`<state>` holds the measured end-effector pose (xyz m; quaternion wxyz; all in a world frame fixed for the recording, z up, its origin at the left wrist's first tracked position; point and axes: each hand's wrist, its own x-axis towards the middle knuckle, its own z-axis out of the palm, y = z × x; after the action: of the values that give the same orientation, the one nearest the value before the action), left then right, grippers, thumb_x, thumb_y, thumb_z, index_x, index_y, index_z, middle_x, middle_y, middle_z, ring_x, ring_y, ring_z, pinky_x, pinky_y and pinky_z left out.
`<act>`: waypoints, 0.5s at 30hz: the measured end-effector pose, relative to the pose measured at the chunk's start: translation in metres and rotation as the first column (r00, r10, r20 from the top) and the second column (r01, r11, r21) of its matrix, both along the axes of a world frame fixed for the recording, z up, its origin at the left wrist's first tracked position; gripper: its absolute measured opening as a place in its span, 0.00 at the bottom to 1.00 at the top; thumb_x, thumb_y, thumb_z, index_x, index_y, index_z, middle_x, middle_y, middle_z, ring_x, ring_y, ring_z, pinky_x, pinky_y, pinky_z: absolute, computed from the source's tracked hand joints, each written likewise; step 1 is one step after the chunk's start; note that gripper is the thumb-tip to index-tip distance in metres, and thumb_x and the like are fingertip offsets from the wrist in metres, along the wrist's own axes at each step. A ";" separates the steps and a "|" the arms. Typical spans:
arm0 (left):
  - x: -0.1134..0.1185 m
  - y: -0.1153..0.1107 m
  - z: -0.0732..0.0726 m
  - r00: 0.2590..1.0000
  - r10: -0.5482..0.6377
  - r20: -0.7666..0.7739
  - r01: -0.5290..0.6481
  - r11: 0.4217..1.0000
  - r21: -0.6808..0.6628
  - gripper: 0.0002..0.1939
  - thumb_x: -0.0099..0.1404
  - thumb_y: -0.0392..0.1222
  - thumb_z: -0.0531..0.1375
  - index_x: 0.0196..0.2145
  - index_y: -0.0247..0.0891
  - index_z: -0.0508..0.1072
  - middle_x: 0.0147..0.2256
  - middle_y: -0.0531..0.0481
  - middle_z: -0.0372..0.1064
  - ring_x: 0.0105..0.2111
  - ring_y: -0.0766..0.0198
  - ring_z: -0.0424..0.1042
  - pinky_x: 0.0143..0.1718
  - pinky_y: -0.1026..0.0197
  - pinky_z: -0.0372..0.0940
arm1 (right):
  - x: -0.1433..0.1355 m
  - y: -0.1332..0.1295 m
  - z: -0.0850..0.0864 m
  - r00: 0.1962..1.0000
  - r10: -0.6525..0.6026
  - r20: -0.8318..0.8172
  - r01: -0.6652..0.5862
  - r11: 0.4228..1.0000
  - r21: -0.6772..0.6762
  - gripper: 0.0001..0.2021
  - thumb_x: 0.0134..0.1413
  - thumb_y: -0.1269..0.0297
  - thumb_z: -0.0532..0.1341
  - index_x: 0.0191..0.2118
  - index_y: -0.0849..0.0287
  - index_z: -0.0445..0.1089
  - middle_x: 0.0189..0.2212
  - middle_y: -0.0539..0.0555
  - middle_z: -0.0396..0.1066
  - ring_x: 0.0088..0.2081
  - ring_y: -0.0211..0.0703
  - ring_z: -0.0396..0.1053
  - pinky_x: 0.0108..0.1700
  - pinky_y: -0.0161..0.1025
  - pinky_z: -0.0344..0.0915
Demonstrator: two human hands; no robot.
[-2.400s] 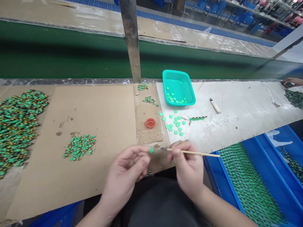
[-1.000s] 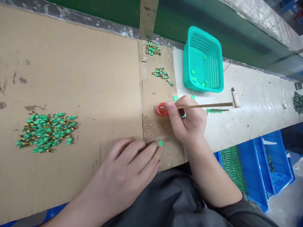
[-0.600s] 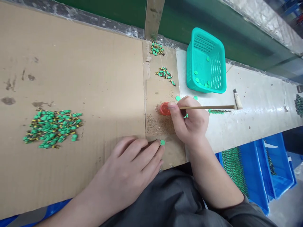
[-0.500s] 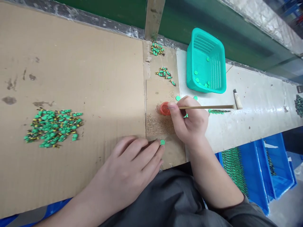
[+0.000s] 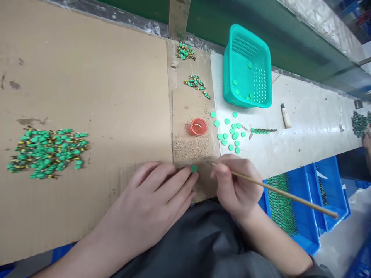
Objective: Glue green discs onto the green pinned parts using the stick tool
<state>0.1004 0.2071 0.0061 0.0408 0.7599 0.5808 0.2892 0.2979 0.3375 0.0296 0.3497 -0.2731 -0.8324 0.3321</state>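
Observation:
My left hand rests on the cardboard, its fingers closed at the tips on a small green disc like a button. Part of the disc is covered by the fingertips. In a pinch, my right hand grips a thin wooden stick, whose tip points left toward the disc without touching it. Just beyond both hands stands a small red cup with shiny liquid in it. Several loose green discs lie on the white surface past my right hand.
A turquoise basket holding a few discs stands at the back. Green-and-black small pieces are heaped on the left cardboard. A tube lies to the right; blue bins sit below the table edge. Another person's hand shows far right.
My right hand has moved from the red cup back toward my left hand, and the stick has swung to slant downward. The cup and loose discs are now uncovered. My left hand keeps its grip.

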 end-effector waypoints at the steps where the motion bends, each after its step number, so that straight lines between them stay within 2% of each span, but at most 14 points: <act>1: 0.000 0.000 -0.001 1.000 -0.005 -0.021 0.005 1.000 0.004 0.18 0.82 0.41 0.61 0.65 0.45 0.80 0.54 0.50 0.87 0.50 0.47 0.79 0.55 0.43 0.65 | 0.004 -0.008 -0.002 1.000 -0.001 0.017 0.002 1.000 -0.023 0.06 0.80 0.67 0.62 0.46 0.48 0.70 0.32 0.49 0.77 0.32 0.43 0.77 0.34 0.42 0.73; 4: 0.001 0.000 -0.001 0.997 -0.011 -0.077 0.014 0.999 0.041 0.15 0.83 0.41 0.60 0.61 0.43 0.81 0.53 0.49 0.86 0.49 0.48 0.77 0.55 0.43 0.63 | 0.008 -0.020 -0.008 0.999 0.006 0.041 -0.004 1.000 -0.030 0.07 0.80 0.68 0.61 0.44 0.49 0.70 0.31 0.49 0.79 0.31 0.42 0.78 0.33 0.40 0.76; 8: 0.004 0.000 -0.001 0.998 -0.003 -0.063 0.005 0.999 0.035 0.11 0.84 0.40 0.59 0.54 0.39 0.82 0.50 0.48 0.85 0.49 0.48 0.74 0.55 0.44 0.62 | 0.004 -0.020 -0.011 0.998 0.046 0.042 -0.048 0.997 0.054 0.09 0.79 0.70 0.62 0.42 0.50 0.70 0.31 0.49 0.79 0.32 0.41 0.79 0.35 0.38 0.79; 11: 0.007 -0.001 0.000 0.999 0.017 -0.037 -0.017 1.000 0.010 0.11 0.86 0.41 0.59 0.54 0.39 0.82 0.51 0.48 0.84 0.51 0.47 0.72 0.57 0.42 0.63 | 0.004 -0.018 -0.012 0.997 0.051 0.058 -0.058 0.990 0.127 0.09 0.80 0.70 0.61 0.42 0.52 0.70 0.31 0.49 0.79 0.32 0.40 0.79 0.35 0.37 0.80; 15: 0.006 -0.003 0.000 0.999 0.013 -0.042 -0.013 1.000 -0.001 0.12 0.86 0.41 0.58 0.54 0.39 0.82 0.51 0.49 0.83 0.51 0.47 0.72 0.57 0.41 0.63 | 0.006 -0.019 -0.012 0.992 0.043 0.115 -0.060 0.988 0.145 0.09 0.81 0.69 0.60 0.43 0.53 0.69 0.31 0.50 0.79 0.32 0.40 0.79 0.36 0.37 0.81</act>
<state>0.1067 0.2037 0.0059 0.0270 0.7620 0.5866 0.2731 0.3043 0.3190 0.0177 0.3135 -0.2427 -0.8798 0.2624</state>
